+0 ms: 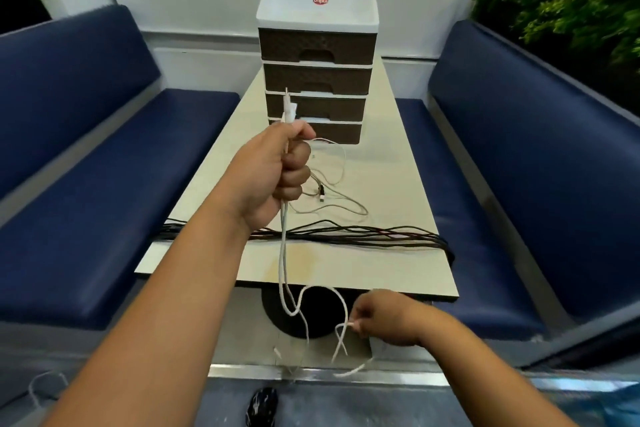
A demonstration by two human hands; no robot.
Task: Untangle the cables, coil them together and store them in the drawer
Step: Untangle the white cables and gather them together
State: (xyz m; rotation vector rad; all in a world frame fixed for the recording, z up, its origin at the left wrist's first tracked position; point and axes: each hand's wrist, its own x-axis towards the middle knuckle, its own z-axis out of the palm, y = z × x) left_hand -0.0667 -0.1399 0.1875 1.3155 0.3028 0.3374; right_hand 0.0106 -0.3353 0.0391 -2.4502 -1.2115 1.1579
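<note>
While the left hand [277, 170] fists round the plug ends of the thin white cables [284, 253] above the cream table's [398, 270] near edge, the right hand [381, 319] pinches a dangling loop below it; untangling seems underway, next freeing that crossing before coiling toward the brown-fronted plastic drawer tower [317, 66] at the far end

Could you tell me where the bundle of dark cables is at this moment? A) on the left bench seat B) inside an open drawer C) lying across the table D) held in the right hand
C: the dark cables lie stretched across the table, in front of the drawer unit, whose drawers look closed.
</note>
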